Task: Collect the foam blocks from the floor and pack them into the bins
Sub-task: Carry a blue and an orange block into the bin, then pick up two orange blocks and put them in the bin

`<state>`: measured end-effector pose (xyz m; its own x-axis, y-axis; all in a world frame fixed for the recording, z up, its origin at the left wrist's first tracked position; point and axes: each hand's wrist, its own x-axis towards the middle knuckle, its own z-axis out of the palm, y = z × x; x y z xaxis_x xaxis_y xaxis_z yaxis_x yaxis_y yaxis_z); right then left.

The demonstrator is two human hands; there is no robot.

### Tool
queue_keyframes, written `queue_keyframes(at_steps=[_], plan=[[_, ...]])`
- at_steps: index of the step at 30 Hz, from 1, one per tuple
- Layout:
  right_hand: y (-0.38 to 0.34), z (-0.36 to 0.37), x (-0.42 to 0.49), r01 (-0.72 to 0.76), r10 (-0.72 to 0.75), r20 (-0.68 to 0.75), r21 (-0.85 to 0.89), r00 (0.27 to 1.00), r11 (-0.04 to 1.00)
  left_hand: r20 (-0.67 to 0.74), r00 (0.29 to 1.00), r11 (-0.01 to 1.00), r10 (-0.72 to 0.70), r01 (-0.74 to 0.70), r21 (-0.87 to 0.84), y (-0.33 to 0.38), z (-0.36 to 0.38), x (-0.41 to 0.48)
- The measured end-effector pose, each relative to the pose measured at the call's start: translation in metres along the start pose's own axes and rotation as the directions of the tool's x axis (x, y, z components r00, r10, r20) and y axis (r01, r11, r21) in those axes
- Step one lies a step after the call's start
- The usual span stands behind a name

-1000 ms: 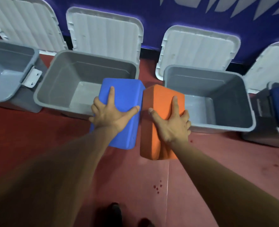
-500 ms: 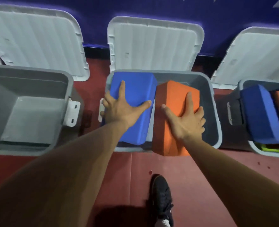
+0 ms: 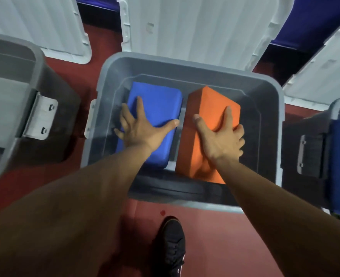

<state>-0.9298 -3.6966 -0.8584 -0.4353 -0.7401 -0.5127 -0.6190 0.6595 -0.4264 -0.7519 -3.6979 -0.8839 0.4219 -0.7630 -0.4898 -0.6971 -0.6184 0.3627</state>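
Blocks point(image 3: 157, 100) point(image 3: 209, 104) lower now, in splayed hands point(image 3: 143, 130) point(image 3: 221, 136)

Left hand point(image 3: 143, 129) grips the blue block point(image 3: 158, 100), right hand point(image 3: 220, 136) grips the orange block point(image 3: 208, 105) — both down inside the middle grey bin point(image 3: 185, 69), side by side, not touching.

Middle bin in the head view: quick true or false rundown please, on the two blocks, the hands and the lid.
1. The left hand grips the blue block. True.
2. The orange block is outside every bin. False: the right hand holds it inside the middle bin.
3. The lid of the middle bin is shut. False: it stands open behind the bin.
4. The two blocks sit apart, with a gap between them. True.
5. A black shoe stands on the red floor in front of the bin. True.
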Motion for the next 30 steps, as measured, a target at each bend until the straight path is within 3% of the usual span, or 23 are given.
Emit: queue_keyframes(at_steps=[6,12,14,17,19,22,26,30], plan=[[0.004,0.015,0.005,0.028,-0.024,0.087,-0.046,0.996,0.999,-0.064,0.993,0.983,0.104,-0.112,-0.148,-0.026,0.011,0.002],[-0.018,0.016,-0.002,0.07,-0.064,0.128,-0.044,0.99,0.997,-0.251,0.935,0.911,0.25,-0.315,-0.266,-0.027,-0.014,0.005],[-0.033,0.018,-0.007,0.084,-0.076,0.155,-0.041,0.985,0.996,-0.354,0.881,0.876,0.314,-0.412,-0.249,-0.025,-0.024,0.005],[-0.057,0.025,-0.015,0.124,-0.124,0.188,0.011,0.974,0.992,-0.549,0.726,0.822,0.414,-0.557,-0.117,-0.033,-0.042,0.007],[-0.069,0.033,-0.027,0.184,-0.188,0.187,0.038,0.964,0.982,-0.596,0.642,0.797,0.481,-0.604,-0.008,-0.045,-0.057,0.001],[-0.075,0.042,-0.059,0.269,-0.267,0.192,0.014,0.944,0.963,-0.566,0.603,0.791,0.562,-0.593,0.153,-0.071,-0.079,-0.02],[-0.078,0.047,-0.112,0.379,-0.359,0.23,-0.045,0.904,0.924,-0.535,0.645,0.828,0.545,-0.515,0.223,-0.117,-0.116,-0.059],[-0.081,0.053,-0.182,0.559,-0.517,0.268,-0.109,0.813,0.822,-0.572,0.673,0.88,0.47,-0.405,0.247,-0.175,-0.143,-0.119]])
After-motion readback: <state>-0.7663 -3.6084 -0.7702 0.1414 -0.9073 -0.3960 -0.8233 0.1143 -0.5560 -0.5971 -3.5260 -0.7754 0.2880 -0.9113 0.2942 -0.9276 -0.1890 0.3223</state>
